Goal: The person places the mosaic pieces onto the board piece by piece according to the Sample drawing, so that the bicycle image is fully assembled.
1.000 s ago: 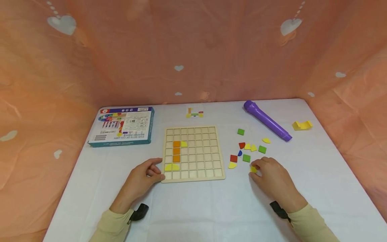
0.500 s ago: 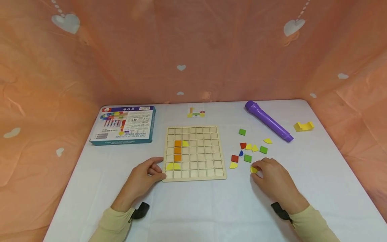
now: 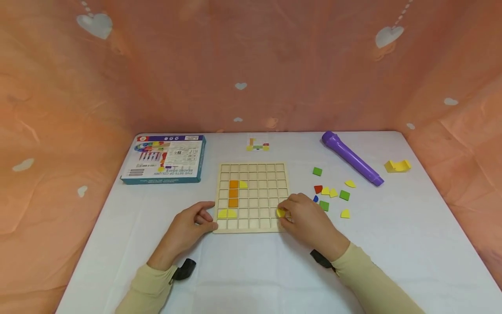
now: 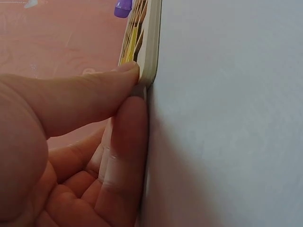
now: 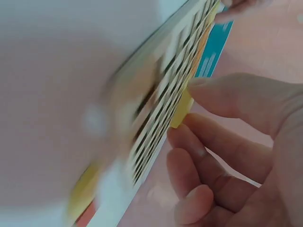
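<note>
A wooden grid board (image 3: 251, 231) lies on the white table, with a column of orange square tiles (image 3: 233, 193) and several yellow quarter-circle tiles (image 3: 227, 213) in its left cells. My left hand (image 3: 190, 226) holds the board's near left corner, thumb on the rim and forefinger against the side, as the left wrist view shows. Over the board's right part, my right hand (image 3: 310, 220) pinches a yellow quarter-circle tile (image 3: 280, 213) between thumb and fingertips. In the right wrist view this yellow tile (image 5: 182, 109) stands tilted above the grid. Part of the board's right edge is hidden by this hand.
Loose green tiles (image 3: 344, 195), yellow tiles (image 3: 345, 213), a red tile (image 3: 318, 189) and a blue tile (image 3: 315, 199) lie right of the board. Behind are a purple microphone-shaped tube (image 3: 353, 158), a yellow stand (image 3: 398, 166), a pattern card (image 3: 257, 144) and a box (image 3: 164, 159).
My right hand has moved left from among the loose tiles to the board, carrying a yellow tile. Another yellow tile has come into sight where it was. The left hand stays at the board.
</note>
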The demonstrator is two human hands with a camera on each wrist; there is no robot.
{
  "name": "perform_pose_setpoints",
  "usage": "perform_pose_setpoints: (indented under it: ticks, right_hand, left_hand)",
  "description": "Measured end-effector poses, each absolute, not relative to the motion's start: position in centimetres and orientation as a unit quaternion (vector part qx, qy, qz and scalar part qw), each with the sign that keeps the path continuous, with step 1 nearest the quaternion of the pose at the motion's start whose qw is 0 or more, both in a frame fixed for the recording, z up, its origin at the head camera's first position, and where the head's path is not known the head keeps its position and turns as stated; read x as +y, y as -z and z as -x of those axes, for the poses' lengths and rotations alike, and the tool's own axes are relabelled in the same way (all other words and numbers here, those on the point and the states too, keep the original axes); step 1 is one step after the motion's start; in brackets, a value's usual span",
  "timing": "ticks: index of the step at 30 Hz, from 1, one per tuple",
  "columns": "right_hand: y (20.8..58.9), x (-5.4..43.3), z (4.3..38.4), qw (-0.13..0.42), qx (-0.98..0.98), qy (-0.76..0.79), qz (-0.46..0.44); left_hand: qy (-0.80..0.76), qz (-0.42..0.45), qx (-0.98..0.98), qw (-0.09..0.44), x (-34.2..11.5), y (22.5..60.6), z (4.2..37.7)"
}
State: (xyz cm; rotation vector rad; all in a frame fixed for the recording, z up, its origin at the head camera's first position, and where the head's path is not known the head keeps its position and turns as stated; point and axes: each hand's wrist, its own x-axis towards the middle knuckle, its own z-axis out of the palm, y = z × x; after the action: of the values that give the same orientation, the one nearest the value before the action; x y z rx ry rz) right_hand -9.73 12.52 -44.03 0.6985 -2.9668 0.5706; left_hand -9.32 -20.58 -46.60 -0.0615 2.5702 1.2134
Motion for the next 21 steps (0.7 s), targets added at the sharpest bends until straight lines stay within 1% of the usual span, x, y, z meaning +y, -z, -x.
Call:
perform_pose_setpoints:
  ticks: [5,12,18,21]
  right_hand:
    - [44.1,8.5,10.7,0.014,-0.940,-0.190,-0.283]
    - [44.7,3.8,11.2,0.026,-0.917,-0.191,-0.349]
    - [44.9,1.2,11.3,0.003,-0.912,-0.178,-0.369]
    - [45.0,0.4,11.2,0.000,-0.912,-0.166,-0.376]
  left_hand:
    - [-0.426,0.018,0.892,0.150,-20.6,46.7,9.3]
    - [-0.430,0.027,0.887,0.165,-20.7,46.5,9.3]
    - [-0.430,0.026,0.886,0.171,-20.7,46.3,9.4]
    - [-0.433,0.022,0.885,0.169,-20.7,46.4,9.4]
